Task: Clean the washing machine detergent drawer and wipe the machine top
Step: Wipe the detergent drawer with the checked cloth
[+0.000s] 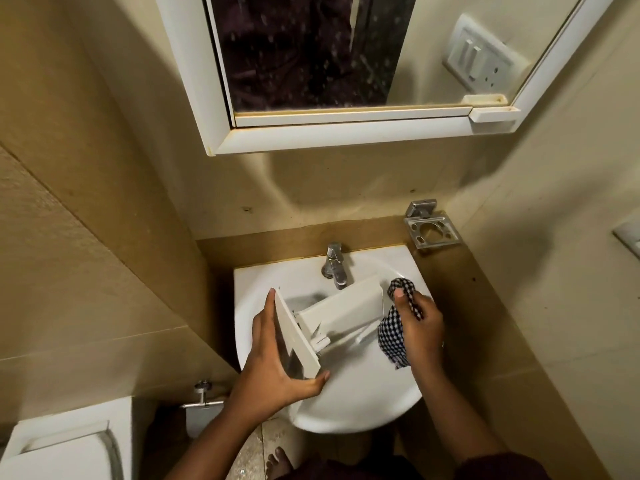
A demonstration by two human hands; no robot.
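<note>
Beige-tiled washroom: a white ceramic basin (349, 403) sits under a white-framed mirror (311, 64), with a chrome tap (335, 263) at its back edge. The white plastic detergent drawer (343, 308) is held tilted over the bowl, the left hand (273, 372) clamped on its flat front panel at the basin's left edge. The right hand (420, 323) is closed around a bunched black-and-white checked cloth (393, 336) pressed against the drawer's far end.

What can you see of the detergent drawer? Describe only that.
The detergent drawer is white, seemingly plastic, with a flat front panel and a long open tray behind it. It is held tilted over the sink, just below the tap. The left hand grips the front panel; the right hand presses a checked cloth against its far end.
</note>
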